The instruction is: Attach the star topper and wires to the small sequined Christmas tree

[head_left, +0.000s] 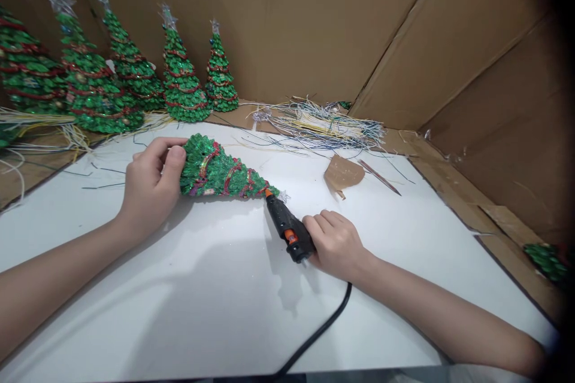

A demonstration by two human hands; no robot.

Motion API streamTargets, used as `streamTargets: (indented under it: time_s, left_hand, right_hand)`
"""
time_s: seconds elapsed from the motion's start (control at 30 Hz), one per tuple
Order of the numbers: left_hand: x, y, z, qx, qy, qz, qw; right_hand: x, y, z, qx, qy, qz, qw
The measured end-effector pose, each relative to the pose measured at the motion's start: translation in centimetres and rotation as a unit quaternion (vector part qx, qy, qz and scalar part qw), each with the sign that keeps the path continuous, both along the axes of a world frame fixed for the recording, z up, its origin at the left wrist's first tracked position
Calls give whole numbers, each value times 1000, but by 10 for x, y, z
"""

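My left hand (155, 185) grips the wide base of a small green Christmas tree (220, 173) decorated with red garlands. The tree is tilted on its side above the white table, its clear star (284, 196) pointing right. My right hand (335, 242) is closed around the handle of a black and orange glue gun (285, 218). The gun's orange nozzle is at the tree near its top; whether it touches the surface I cannot tell. A black cord (321, 329) runs from below my right hand to the table's front edge.
Several similar trees (184, 81) stand upright at the back left. Bundles of thin wires (327, 122) lie along the back and left. On the white board (381, 263) are a brown cardboard scrap (344, 175) and a thin pointed stick (380, 177). Cardboard walls (314, 24) enclose the back and right.
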State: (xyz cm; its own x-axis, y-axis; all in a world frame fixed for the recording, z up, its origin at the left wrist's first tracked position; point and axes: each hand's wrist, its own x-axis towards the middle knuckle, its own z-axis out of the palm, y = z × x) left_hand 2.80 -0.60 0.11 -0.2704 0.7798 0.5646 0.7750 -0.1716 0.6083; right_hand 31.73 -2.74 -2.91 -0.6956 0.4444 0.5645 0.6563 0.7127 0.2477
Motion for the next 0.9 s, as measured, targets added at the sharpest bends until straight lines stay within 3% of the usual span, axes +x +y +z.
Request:
streamTargets:
  time_s: [0.9]
  left_hand:
    - [-3,4,-3,32,-19,-21,999]
  right_hand:
    - [0,-1,-2,15,7,2,1000]
